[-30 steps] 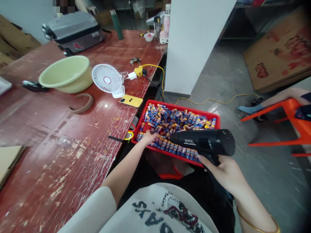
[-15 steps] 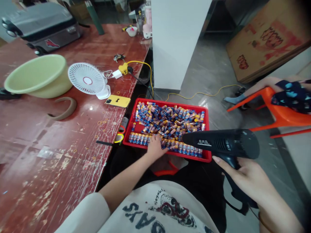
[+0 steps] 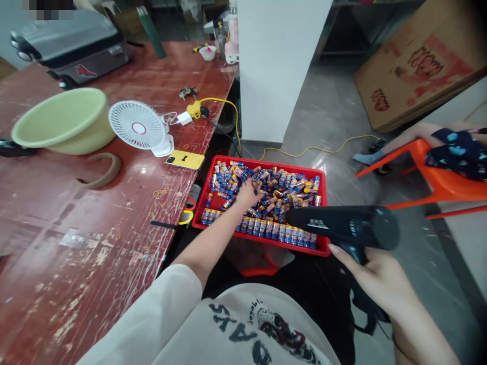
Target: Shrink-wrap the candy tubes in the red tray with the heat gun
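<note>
A red tray (image 3: 326, 223) holds many small cylindrical tubes with blue-and-pink wrappers and yellow ends. One line of tubes (image 3: 262, 228) stands side by side along the tray's near edge; the others lie in a loose heap (image 3: 281, 182) behind it. My left hand (image 3: 248, 194) reaches over that heap, thumb apart from the fingers, its fingertips among the tubes and partly hidden. In my right hand (image 3: 380, 276) is a black hair dryer (image 3: 342, 223), gripped by its handle. Its nozzle points left, over the right part of the tray.
Left of the tray, a worn red table (image 3: 152, 243) carries a yellow phone (image 3: 185, 159), a white fan (image 3: 137, 126), a green basin (image 3: 64, 124) and a grey suitcase (image 3: 87, 50). Scissors (image 3: 186, 218) hang at its edge. A white pillar (image 3: 274, 71) stands behind; a person sits on an orange chair (image 3: 437, 177).
My left hand has moved from the front line of tubes up and away into the loose heap. The hair dryer has shifted slightly, still in my right hand.
</note>
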`<state>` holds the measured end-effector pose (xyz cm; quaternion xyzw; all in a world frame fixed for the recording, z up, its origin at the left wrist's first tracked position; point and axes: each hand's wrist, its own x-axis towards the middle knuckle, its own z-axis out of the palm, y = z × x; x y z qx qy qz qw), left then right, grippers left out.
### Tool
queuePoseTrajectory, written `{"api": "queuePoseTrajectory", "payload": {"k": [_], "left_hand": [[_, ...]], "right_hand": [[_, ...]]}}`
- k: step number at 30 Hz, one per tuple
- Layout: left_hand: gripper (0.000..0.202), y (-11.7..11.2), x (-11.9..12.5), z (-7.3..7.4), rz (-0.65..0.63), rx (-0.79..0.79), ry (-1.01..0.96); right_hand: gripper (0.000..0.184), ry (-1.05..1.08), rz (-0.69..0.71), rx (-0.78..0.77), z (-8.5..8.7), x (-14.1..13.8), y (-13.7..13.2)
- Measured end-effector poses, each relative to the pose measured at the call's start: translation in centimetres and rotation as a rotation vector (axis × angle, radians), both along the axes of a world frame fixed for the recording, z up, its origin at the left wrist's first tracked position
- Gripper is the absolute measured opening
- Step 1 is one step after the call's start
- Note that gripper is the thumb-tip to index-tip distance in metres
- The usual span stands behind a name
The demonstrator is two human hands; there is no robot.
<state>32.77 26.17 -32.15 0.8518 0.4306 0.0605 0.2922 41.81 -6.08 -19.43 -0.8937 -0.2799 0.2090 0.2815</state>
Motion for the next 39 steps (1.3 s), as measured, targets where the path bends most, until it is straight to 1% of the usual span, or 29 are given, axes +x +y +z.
{"api": "queuePoseTrajectory", "payload": {"k": [1,3,5,7,9,11,13,15,17,20,23,27,32,36,39], "left_hand": [[0.069,1.6,0.2,0.6,0.025,0.064,-0.074],[0.055,4.2,-0.4,1.9,0.066,0.134,-0.227],[0.039,5.6,-2.8,2.7,0.109,0.091,-0.347],[0.03,5.7,-6.5,2.9,0.162,0.013,-0.39],[0.028,4.5,-11.0,2.4,0.226,-0.025,-0.373],[0.029,2.4,-15.2,1.6,0.289,-0.049,-0.33],[0.03,-0.1,-18.8,0.9,0.308,-0.039,-0.314],[0.03,-2.5,-21.5,0.3,0.287,0.027,-0.301],[0.028,-4.2,-23.7,-0.2,0.24,0.106,-0.248],[0.025,-5.6,-26.3,-1.1,0.177,0.217,-0.097],[0.025,-6.0,-28.1,-2.2,0.163,0.312,-0.021],[0.025,-6.0,-28.8,-3.1,0.184,0.316,-0.057],[0.027,-5.7,-28.4,-3.4,0.207,0.287,-0.038],[0.026,-5.6,-28.5,-3.5,0.21,0.285,-0.019],[0.024,-5.5,-28.1,-3.3,0.206,0.272,-0.034]], "right_hand": [[0.048,0.02,0.038,0.012,0.0,-0.2,1.1],[0.047,0.08,0.109,0.063,0.3,-0.6,3.5],[0.043,0.092,0.196,0.181,0.9,-1.0,6.1],[0.042,0.072,0.276,0.274,1.4,-1.4,8.4],[0.043,0.047,0.357,0.297,1.7,-1.8,10.1],[0.045,0.036,0.427,0.279,1.5,-2.2,11.4],[0.048,0.034,0.474,0.233,1.1,-2.9,12.5],[0.049,0.043,0.505,0.165,0.9,-3.7,13.5],[0.046,0.056,0.533,0.098,1.0,-4.7,14.6],[0.044,0.059,0.564,0.031,1.8,-6.1,16.0],[0.044,0.053,0.586,-0.021,2.6,-7.2,17.0],[0.046,0.032,0.624,-0.056,3.1,-7.7,17.2],[0.046,-0.008,0.615,-0.144,2.8,-7.0,16.1],[0.043,-0.023,0.605,-0.14,2.6,-6.0,14.8],[0.045,-0.039,0.589,-0.144,2.7,-5.3,13.7]]}}
